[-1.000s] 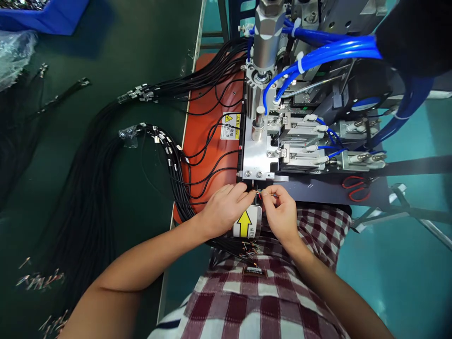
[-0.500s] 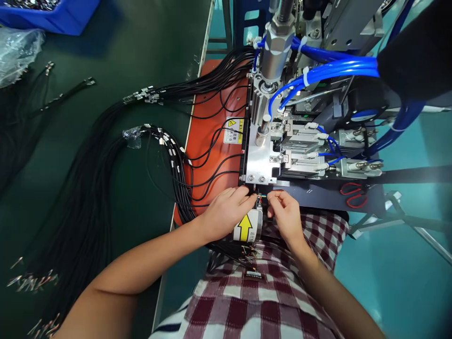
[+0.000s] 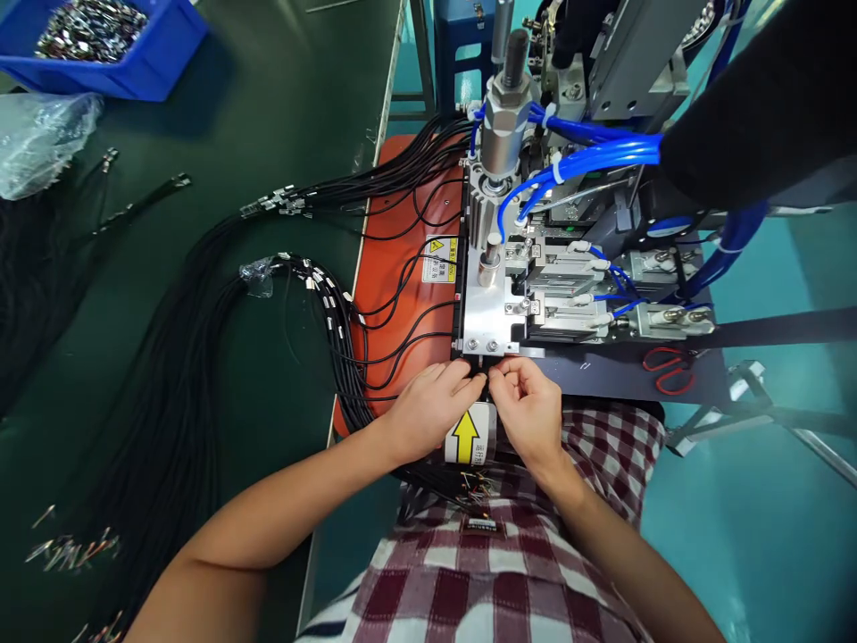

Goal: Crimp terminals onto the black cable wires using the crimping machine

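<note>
My left hand [image 3: 432, 406] is closed with thumb and fingertips together at the front edge of the machine [image 3: 492, 313]. A black cable [image 3: 375, 396] runs from the bundle at the left into that hand. My right hand [image 3: 530, 411] is pinched shut close beside it, fingertips almost meeting the left thumb. What lies between the right fingertips is hidden. Just below the hands sits a white label with a yellow arrow [image 3: 467, 436]. More black cables with stripped, coloured wire ends [image 3: 475, 485] rest by my lap.
Thick black cable bundles [image 3: 180, 295] cross the green table [image 3: 301, 89] onto an orange plate [image 3: 395, 357]. A blue bin [image 3: 153, 67] holds small metal parts. Blue air hoses [image 3: 603, 159] arch over the machine. Red-handled scissors [image 3: 669, 371] lie at the right.
My right hand has moved left, up against the left hand. The coloured wires seen between the hands are now covered. The view has shifted slightly; the left hand stays in place.
</note>
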The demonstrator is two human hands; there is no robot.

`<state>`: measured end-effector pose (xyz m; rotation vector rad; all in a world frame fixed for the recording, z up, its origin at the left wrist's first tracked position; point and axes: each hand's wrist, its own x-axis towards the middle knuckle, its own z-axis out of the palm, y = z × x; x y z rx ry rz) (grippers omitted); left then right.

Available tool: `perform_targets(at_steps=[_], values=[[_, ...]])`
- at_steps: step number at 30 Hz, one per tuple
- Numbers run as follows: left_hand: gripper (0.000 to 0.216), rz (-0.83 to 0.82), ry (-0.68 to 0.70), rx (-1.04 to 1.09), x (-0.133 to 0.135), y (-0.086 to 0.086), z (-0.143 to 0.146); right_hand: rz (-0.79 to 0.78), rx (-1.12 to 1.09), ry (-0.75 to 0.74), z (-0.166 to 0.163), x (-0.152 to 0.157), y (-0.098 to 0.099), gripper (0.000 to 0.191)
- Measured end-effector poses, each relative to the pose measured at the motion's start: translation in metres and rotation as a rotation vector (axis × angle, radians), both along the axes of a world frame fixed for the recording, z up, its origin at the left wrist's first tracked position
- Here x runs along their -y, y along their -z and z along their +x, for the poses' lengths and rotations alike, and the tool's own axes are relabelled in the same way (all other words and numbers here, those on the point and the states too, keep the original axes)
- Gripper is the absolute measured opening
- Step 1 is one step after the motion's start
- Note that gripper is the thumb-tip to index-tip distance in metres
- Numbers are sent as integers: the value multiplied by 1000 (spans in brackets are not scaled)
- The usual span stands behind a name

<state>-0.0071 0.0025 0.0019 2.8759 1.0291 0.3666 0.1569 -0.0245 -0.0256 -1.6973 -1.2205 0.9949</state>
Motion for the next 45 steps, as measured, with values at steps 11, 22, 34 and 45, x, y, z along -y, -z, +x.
perform_targets(at_steps=[11,22,34,45], values=[[28,-109,-7,21,2,2,0,-335,-617,116,4,-3,11,23],[27,13,-97,-37,12,-6,5,-245,-464,8,10,15,2,30],[34,-68,-144,-56,22,2,10,134,219,-155,13,16,-6,12],[33,-128,-146,-13,21,1,8,-223,-518,25,21,10,22,27]])
